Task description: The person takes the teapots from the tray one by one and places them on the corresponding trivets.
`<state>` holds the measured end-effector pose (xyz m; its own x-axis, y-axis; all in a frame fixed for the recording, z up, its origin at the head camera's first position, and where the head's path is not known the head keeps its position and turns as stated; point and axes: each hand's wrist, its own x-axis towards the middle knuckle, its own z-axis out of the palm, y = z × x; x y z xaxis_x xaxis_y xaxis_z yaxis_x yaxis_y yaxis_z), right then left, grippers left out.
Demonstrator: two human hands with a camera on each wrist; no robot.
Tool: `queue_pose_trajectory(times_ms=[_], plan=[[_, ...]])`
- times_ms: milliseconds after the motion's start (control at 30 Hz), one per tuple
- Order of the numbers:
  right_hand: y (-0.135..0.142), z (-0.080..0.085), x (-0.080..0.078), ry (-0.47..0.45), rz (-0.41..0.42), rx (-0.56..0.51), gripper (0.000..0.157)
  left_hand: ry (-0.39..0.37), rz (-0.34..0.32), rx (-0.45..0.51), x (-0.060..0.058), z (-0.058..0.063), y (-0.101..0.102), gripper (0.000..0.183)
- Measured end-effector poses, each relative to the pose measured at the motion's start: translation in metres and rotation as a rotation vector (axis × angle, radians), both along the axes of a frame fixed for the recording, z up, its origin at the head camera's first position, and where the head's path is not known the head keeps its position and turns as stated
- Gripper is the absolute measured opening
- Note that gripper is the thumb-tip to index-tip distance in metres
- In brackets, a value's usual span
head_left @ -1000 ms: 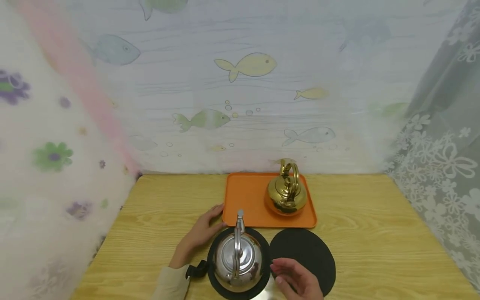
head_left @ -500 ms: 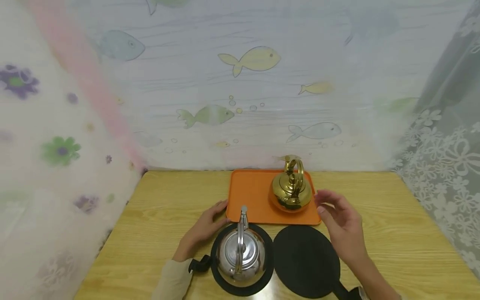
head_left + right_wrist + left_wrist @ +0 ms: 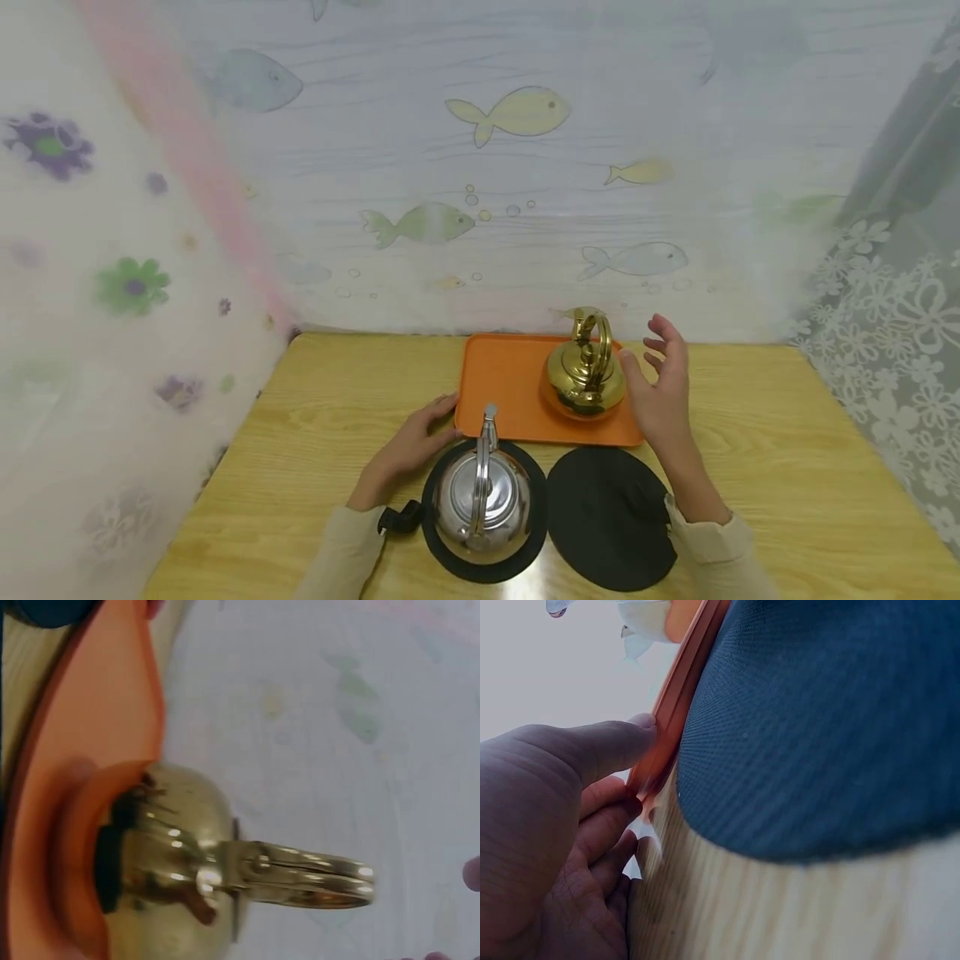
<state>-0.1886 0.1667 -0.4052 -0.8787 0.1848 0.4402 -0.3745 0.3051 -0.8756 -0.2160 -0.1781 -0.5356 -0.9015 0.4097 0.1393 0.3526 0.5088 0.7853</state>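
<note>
An orange tray (image 3: pixel 501 392) lies at the back of the table, and a shiny gold kettle (image 3: pixel 583 379) with an arched handle stands on its right part. My left hand (image 3: pixel 416 437) holds the tray's near left corner; in the left wrist view the thumb (image 3: pixel 619 746) and fingers lie against the rim from two sides. My right hand (image 3: pixel 660 383) is raised just right of the gold kettle, fingers apart and bent, holding nothing. In the right wrist view the kettle's handle (image 3: pixel 307 877) shows up close. A silver kettle (image 3: pixel 483 500) stands in front of the tray.
Two round black mats lie side by side in front: the left mat (image 3: pixel 536 533) under the silver kettle, the right mat (image 3: pixel 600 525) bare. Behind the wooden table (image 3: pixel 780 442) hangs a fish-patterned curtain (image 3: pixel 517 183), with floral curtains at both sides.
My right hand has gone from above the right mat, past the tray's right edge, up beside the gold kettle. The left hand keeps its place at the tray corner. Both kettles stay put.
</note>
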Motion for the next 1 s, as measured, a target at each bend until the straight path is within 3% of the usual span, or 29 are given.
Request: queue_pose_trajectory(times_ms=[233, 533, 667, 1000], plan=[[-0.001, -0.023, -0.017, -0.177, 0.17, 0.047, 0.066, -0.001, 0.009, 0.002, 0.0, -0.001, -0.003, 0.063], [0.001, -0.022, -0.019, -0.223, 0.168, 0.055, 0.052, 0.024, -0.021, -0.02, 0.0, -0.003, -0.001, 0.062], [0.001, -0.024, -0.023, -0.213, 0.186, -0.031, 0.047, 0.026, -0.015, -0.017, 0.0, -0.001, -0.001, 0.062], [0.007, -0.035, -0.031, -0.207, 0.339, -0.261, 0.049, 0.026, -0.019, -0.034, 0.001, -0.001, 0.0, 0.062]])
